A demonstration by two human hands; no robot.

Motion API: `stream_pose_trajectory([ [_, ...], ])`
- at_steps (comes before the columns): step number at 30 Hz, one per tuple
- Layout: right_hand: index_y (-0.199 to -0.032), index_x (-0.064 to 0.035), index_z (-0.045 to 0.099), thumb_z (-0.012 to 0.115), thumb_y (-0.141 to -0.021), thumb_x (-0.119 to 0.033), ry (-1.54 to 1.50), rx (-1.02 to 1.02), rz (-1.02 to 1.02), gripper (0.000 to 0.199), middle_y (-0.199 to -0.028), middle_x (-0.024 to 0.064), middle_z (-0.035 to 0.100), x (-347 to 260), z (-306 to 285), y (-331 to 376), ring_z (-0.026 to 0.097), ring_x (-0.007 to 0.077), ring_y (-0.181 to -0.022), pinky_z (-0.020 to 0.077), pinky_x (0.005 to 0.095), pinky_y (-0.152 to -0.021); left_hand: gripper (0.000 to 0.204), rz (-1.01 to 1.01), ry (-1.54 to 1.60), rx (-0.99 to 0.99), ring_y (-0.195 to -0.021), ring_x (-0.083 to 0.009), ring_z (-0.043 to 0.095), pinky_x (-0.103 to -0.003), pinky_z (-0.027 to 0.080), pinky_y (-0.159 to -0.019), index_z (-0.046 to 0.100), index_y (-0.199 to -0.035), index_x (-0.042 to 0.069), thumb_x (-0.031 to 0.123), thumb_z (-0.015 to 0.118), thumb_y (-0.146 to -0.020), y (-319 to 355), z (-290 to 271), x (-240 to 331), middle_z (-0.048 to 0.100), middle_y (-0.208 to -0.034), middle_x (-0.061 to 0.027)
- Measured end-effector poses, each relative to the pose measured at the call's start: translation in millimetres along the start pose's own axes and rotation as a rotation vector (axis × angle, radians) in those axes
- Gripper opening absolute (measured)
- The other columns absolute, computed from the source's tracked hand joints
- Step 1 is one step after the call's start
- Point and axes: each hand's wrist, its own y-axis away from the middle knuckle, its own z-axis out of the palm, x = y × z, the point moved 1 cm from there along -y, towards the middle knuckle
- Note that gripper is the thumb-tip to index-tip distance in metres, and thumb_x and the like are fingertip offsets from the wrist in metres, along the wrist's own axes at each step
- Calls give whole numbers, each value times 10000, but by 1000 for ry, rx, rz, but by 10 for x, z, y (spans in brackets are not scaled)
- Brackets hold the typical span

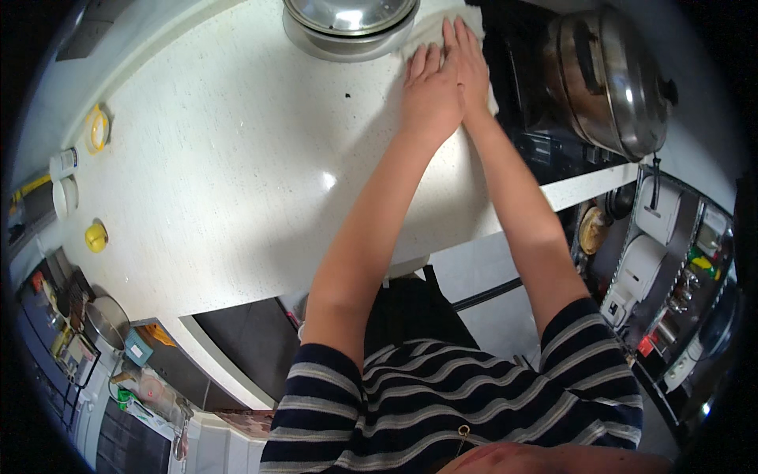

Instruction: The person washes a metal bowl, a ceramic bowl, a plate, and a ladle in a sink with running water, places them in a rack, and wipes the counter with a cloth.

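Observation:
A whitish cloth (433, 30) lies on the white countertop (237, 158), close to the edge of a black cooktop. My left hand (430, 95) rests on it palm down, its fingers pointing away from me. Pressed alongside, my right hand (472, 75) is also flat on the cloth with its fingers stretched out. The two hands touch and overlap a little, so part of the cloth is hidden. Just left of the cloth stands a lidded metal pot (347, 28), cut off by the upper picture edge.
A large steel steamer pot (608, 79) sits on the black cooktop (541, 146) at right. Along the counter's left side are a yellow-rimmed ring (97, 129), small white containers (65, 197) and a yellow round thing (95, 236). A dark crumb (347, 95) lies mid-counter.

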Motion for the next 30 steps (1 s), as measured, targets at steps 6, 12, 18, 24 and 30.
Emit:
stream_pose_trajectory([
  [6, -1475, -77, 386, 550, -921, -362, 139, -40, 195, 644, -1520, 205, 362, 127, 274, -914, 347, 359, -1394, 329, 430, -1137, 282, -28, 186, 47, -1256, -352, 491, -435, 385, -1061, 651, -1140, 68, 86, 612, -862, 513, -521, -15, 607, -1270, -127],
  [12, -1476, -88, 403, 587, -899, -340, 148, -63, 65, 657, -1507, 209, 381, -201, 58, 106, 334, 398, -1394, 293, 471, -1145, 220, -182, 240, 49, -1158, -326, 564, -414, 405, -1027, 680, -1049, 61, 32, 591, -850, 1536, -966, -189, 644, -1185, -111],
  [18, -1490, -46, 382, 537, -926, -467, 65, -193, 241, 720, -1562, 248, 281, -1218, -204, 1127, 245, 405, -1456, 150, 521, -1192, 182, -347, 229, 225, -1140, -290, 581, -389, 421, -1005, 684, -1007, 58, -2, 591, -862, 1931, -1408, -402, 658, -1162, -106],
  [24, -1382, 3, 493, 509, -950, -486, -107, -234, 14, 653, -1480, 252, 406, -2343, 319, 468, 285, 398, -1434, 127, 496, -1207, 185, -433, 205, 366, -1128, -294, 580, -391, 418, -1002, 677, -999, 50, -27, 588, -856, 1946, -1812, -596, 656, -1155, -111],
  [30, -1402, -40, 488, 496, -950, -504, -200, -135, -140, 648, -1500, 193, 405, -3234, 854, -338, 272, 334, -1450, 138, 479, -1203, 169, -477, 149, 422, -1162, -270, 582, -369, 426, -1014, 675, -1002, 49, -32, 579, -889, 2030, -2124, -669, 652, -1188, -118],
])
